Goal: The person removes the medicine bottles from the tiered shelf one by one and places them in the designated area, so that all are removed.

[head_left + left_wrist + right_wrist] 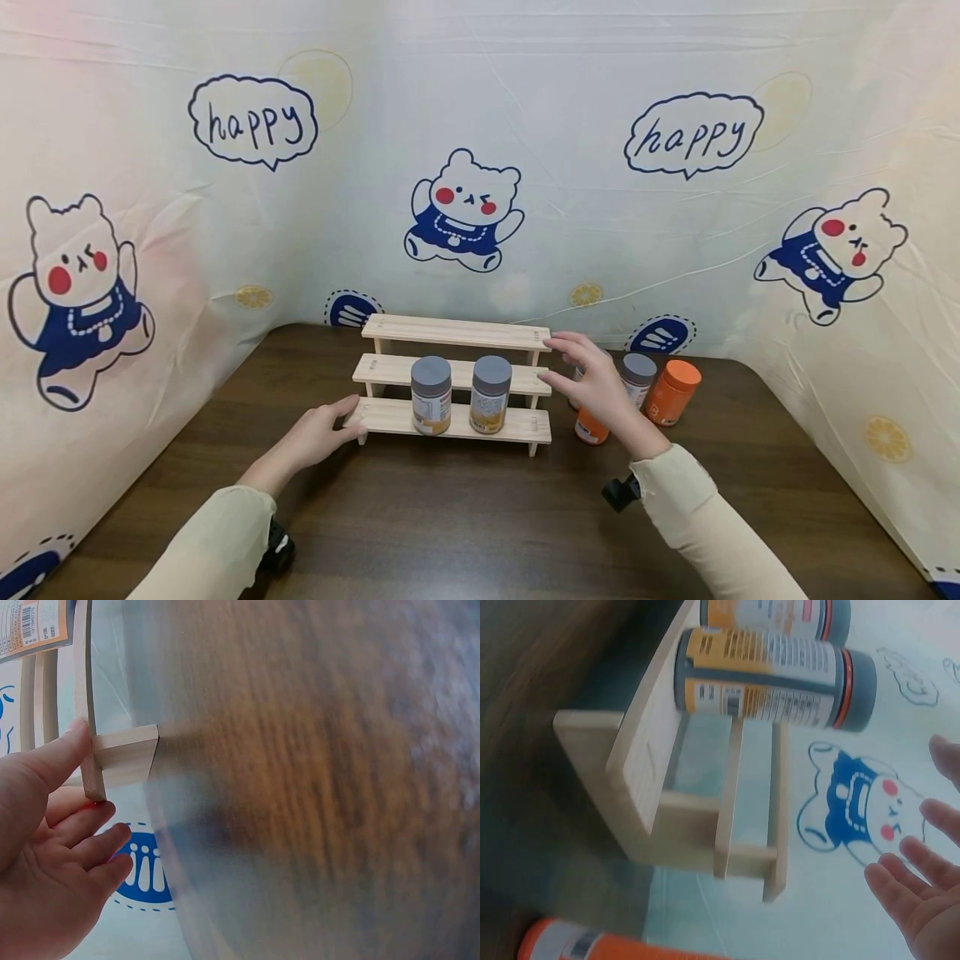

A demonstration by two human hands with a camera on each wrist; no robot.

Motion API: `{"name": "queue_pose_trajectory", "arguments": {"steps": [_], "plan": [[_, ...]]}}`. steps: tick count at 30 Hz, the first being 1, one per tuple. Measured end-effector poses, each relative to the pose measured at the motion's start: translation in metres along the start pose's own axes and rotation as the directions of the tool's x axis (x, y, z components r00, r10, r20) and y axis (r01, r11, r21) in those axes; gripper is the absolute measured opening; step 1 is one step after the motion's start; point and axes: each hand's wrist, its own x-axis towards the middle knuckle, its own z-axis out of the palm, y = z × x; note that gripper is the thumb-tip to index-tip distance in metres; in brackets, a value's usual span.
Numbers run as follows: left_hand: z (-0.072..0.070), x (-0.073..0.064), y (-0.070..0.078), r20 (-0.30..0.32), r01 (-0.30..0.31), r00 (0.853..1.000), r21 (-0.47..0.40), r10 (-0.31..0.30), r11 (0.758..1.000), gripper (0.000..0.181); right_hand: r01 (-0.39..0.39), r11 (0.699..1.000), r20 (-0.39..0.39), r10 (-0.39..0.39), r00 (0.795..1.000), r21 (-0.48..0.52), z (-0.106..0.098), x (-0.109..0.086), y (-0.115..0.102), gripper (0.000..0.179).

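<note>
A three-tier wooden display rack [457,332] stands on the table. Two grey-lidded jars, a left one [431,396] and a right one [491,395], stand upright on its lowest step. My left hand [318,429] pinches the left end of that step; the left wrist view has the thumb [64,754] on one face of the board, with fingers at its end. My right hand [592,383] is raised beside the rack's right end, fingers spread and holding nothing. In the right wrist view those fingers [930,862] stand apart from the boards.
Right of the rack, partly behind my right hand, stand several jars, among them a grey-lidded one [639,371], an orange one [672,392] and a nearer orange one [592,427]. A printed cloth [555,100] hangs around the back and sides of the brown table [450,517].
</note>
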Motion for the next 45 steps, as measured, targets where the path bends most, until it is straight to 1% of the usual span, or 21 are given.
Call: {"name": "queue_pose_trajectory", "arguments": {"steps": [6,9,15,22,28,36,45], "plan": [[0.0,0.0,0.0,0.0,0.003,1.0,-0.001,-0.003,1.0,0.063,0.057,0.998,0.008,-0.058,0.998,0.037,0.012,0.005,-0.007,0.043],[0.0,0.0,0.0,-0.002,0.004,1.0,-0.001,-0.004,1.0,0.063,0.062,0.997,0.023,-0.063,0.998,0.039,0.018,0.007,-0.01,0.042],[0.0,-0.001,0.001,-0.002,0.004,1.0,0.001,-0.004,1.0,0.063,0.039,0.996,0.07,-0.045,0.997,0.086,0.032,0.007,-0.013,0.042],[-0.001,-0.001,0.001,0.009,0.013,1.0,-0.001,-0.013,1.0,0.063,0.107,0.99,0.072,-0.114,0.991,0.09,0.048,0.007,-0.013,0.04],[-0.001,-0.001,0.002,0.011,0.022,1.0,-0.008,-0.022,1.0,0.064,0.122,0.983,0.074,-0.133,0.988,0.133,0.057,0.008,-0.013,0.038],[-0.001,-0.001,0.002,0.016,0.019,1.0,-0.021,-0.019,1.0,0.064,0.133,0.988,0.068,-0.138,0.988,0.077,0.065,0.01,-0.009,0.038],[-0.002,-0.002,0.004,0.016,0.019,1.0,-0.017,-0.019,1.0,0.064,0.13,0.987,0.059,-0.135,0.989,0.09,0.067,0.01,-0.009,0.036]]}}
